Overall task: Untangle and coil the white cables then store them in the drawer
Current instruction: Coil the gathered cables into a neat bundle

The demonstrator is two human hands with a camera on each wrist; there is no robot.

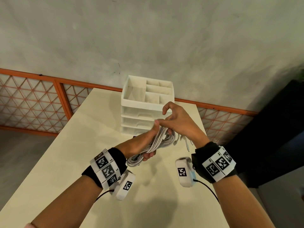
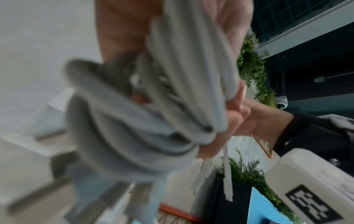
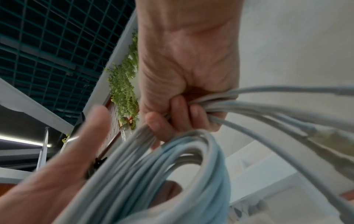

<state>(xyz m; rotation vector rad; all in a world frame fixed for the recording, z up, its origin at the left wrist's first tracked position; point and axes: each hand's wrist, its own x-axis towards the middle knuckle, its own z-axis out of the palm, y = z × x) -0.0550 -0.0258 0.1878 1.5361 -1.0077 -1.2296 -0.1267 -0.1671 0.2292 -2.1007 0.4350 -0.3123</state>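
Head view: we hold the bundle of white round cables (image 1: 158, 142) in the air above the cream-coloured bench (image 1: 148, 203), just in front of the white plastic drawer unit (image 1: 144, 111), whose three drawers all appear closed and whose open top tray is split into compartments. Our left hand (image 1: 139, 145) is wrapped around the middle of the bundle, fingers curled under it and thumb lying along the top. Our right hand (image 1: 177, 119) grips the far end of the loops with its lower fingers curled round the strands, while thumb and forefinger arch free above. Right wrist view confirms that grip and shows several loose ends (image 3: 298, 125) with plugs fanning out of the fist, uncoiled; in the head view these tails hang towards the bench. We judge the step in hand to be coiling, nearly complete but not secured. To do it well, we would keep the left hand firm at the waist of the coil so that the loops do not spring apart, let the right hand gather the loose tails and lay them round in the same direction as the existing turns, and avoid sharp bends at the plugs. A drawer must still be opened, which needs one hand freed.
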